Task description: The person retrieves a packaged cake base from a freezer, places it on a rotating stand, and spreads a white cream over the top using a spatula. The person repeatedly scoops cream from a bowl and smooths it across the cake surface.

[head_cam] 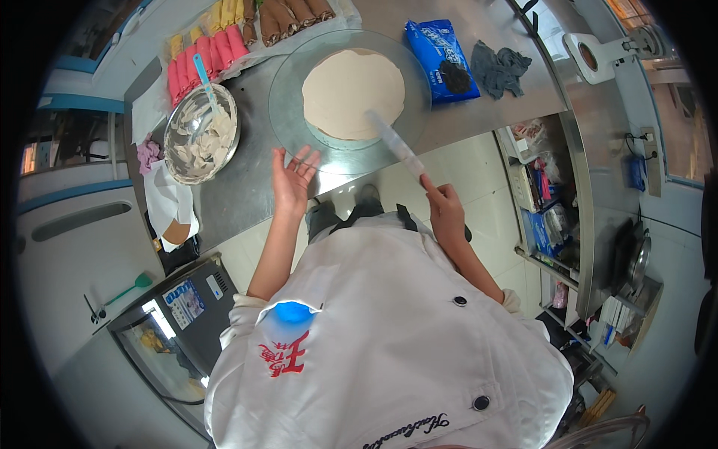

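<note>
My right hand (446,210) grips the handle of a long flat spatula (399,147), whose tip lies over the near right part of a round cream-coloured layer (353,92). That layer is spread on a round glass turntable plate (286,106). With fingers apart and palm up, my left hand (291,177) holds nothing at the plate's near left rim. Left of the plate, a metal bowl (235,132) contains pale cream and a spatula with a light blue handle (203,72).
Pink rolls (207,56), yellow rolls (224,15) and brown rolls (286,19) lie at the far left of the steel table (252,185). A blue packet (440,62) and a grey cloth (499,70) are right of the plate. Open shelves (519,185) stand at right.
</note>
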`<action>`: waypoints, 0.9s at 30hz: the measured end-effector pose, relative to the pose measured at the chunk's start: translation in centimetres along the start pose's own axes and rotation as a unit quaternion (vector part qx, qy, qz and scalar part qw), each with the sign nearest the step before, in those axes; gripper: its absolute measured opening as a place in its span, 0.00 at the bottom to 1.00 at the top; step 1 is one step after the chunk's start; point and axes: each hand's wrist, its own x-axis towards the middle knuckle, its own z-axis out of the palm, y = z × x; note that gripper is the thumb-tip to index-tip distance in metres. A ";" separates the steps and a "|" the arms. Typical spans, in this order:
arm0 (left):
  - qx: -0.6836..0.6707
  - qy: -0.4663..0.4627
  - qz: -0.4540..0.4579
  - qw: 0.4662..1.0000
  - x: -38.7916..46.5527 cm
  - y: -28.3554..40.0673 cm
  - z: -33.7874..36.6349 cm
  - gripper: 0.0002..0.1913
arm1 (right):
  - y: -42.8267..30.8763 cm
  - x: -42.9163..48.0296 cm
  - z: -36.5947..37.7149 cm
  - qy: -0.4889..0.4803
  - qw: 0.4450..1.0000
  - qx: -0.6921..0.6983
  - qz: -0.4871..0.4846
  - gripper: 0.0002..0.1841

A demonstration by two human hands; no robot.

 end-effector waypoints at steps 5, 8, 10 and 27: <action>-0.031 -0.076 -0.083 0.993 -1.3 -1.6 -0.2 0.25 | -0.2 0.1 1.2 -0.028 0.997 0.002 -0.071 0.27; -0.002 -0.040 -0.057 0.998 -1.0 -1.3 -0.3 0.26 | 0.5 0.7 0.9 0.048 0.985 -0.114 -0.125 0.30; 0.007 0.002 -0.022 1.000 -0.2 -0.3 -0.5 0.28 | 1.1 1.1 0.4 0.085 0.978 -0.156 -0.108 0.30; 0.065 -0.005 -0.072 0.995 -0.9 0.5 -0.6 0.33 | -0.6 0.6 -0.4 -0.042 0.999 0.017 0.014 0.24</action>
